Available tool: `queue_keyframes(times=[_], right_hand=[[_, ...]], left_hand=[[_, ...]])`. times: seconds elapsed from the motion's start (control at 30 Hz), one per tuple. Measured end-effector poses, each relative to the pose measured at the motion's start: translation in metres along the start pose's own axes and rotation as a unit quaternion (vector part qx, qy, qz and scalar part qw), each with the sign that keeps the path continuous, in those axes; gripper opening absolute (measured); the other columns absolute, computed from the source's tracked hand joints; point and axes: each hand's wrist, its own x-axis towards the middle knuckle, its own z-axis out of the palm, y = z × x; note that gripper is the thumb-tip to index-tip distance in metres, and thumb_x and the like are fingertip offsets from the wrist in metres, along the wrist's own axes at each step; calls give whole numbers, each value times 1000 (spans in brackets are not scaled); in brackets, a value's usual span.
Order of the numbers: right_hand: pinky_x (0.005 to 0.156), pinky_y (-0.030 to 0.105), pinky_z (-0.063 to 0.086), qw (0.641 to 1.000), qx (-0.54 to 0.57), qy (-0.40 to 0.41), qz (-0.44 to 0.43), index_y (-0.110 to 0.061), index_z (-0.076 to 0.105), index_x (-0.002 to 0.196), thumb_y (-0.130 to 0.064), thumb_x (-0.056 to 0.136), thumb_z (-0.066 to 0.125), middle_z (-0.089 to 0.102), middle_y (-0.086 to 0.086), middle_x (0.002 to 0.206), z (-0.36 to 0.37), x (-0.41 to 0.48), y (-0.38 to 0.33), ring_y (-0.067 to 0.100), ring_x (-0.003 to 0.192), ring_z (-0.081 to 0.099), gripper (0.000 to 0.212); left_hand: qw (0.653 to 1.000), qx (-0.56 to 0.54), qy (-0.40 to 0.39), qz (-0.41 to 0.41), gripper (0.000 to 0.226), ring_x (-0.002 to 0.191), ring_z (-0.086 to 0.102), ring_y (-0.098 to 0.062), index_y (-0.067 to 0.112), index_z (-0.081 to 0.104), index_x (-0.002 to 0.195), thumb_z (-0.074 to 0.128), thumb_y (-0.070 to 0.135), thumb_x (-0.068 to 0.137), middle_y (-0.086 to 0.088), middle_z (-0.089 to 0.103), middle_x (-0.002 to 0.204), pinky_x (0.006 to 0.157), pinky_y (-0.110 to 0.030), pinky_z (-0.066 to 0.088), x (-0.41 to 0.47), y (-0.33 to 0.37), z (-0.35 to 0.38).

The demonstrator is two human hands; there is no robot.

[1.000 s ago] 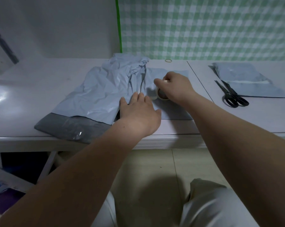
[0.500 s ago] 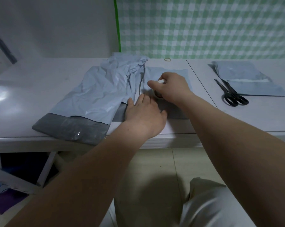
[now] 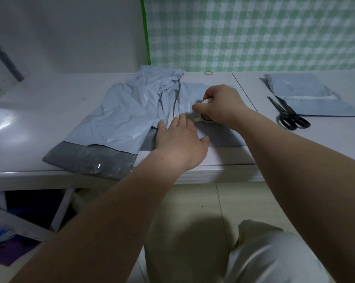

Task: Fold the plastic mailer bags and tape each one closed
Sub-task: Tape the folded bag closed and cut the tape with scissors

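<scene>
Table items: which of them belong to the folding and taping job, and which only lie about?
Job: folded mailer bag, loose mailer bags, tape roll, scissors, finished bag.
Lying about: rubber band.

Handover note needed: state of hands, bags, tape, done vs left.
Left hand: flat, palm down, pressing the folded pale blue plastic mailer bag at the table's front edge.
Right hand: gripping the small roll of clear tape on that bag, just beyond the left fingertips.
Other items: crumpled pile of unfolded blue mailer bags to the left, grey flap toward the edge; black scissors on the white table to the right, lying partly on a finished folded bag.
Done: at least one bag folded, set aside.
Left: tape the current bag, cut, then work through the pile.
</scene>
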Motion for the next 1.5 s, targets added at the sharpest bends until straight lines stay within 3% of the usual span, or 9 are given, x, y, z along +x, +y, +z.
queue_keyframes(times=[0.37,0.6,0.83,1.0,1.33,1.5], right_hand=[[67,27,37,996,-84,13,15,-23,51,69,-33,76,69,57,4,86,-2,7,10,22,81,53,22],[68,28,39,998,-60,20,0,-17,57,81,-45,79,67,55,1,82,-1,2,15,20,81,52,30],[73,26,31,999,30,23,13,-15,54,95,-47,93,45,56,2,93,-3,-4,24,20,90,49,34],[72,23,32,999,38,31,2,-12,59,99,-50,89,55,57,1,89,-1,-3,22,17,86,49,40],[65,27,37,998,23,50,-22,-11,58,79,-49,80,68,53,-1,67,5,-2,17,18,73,51,39],[60,29,37,999,-1,31,-27,-3,62,83,-36,82,65,53,4,67,5,2,15,20,70,49,33]], left_hand=[[1000,2,-11,-1,69,148,0,-21,10,3,152,16,52,98,-7,-2,161,117,-52,3,0,0,-1],[1000,-15,-16,-12,68,148,-1,-20,11,3,152,19,50,98,-6,-3,161,117,-53,2,0,3,-2],[999,-18,-23,-33,72,147,2,-22,11,8,152,17,56,96,-7,1,160,116,-56,1,3,9,-5],[999,-1,-12,-46,73,147,-4,-23,6,6,152,15,54,97,-10,-1,160,114,-56,-7,4,20,-4],[999,-25,15,-16,66,147,2,-20,6,12,151,21,43,97,-9,8,159,115,-54,-3,6,26,2],[1000,-17,10,-16,67,147,0,-20,8,9,152,20,45,97,-9,3,160,115,-54,-2,8,26,2]])
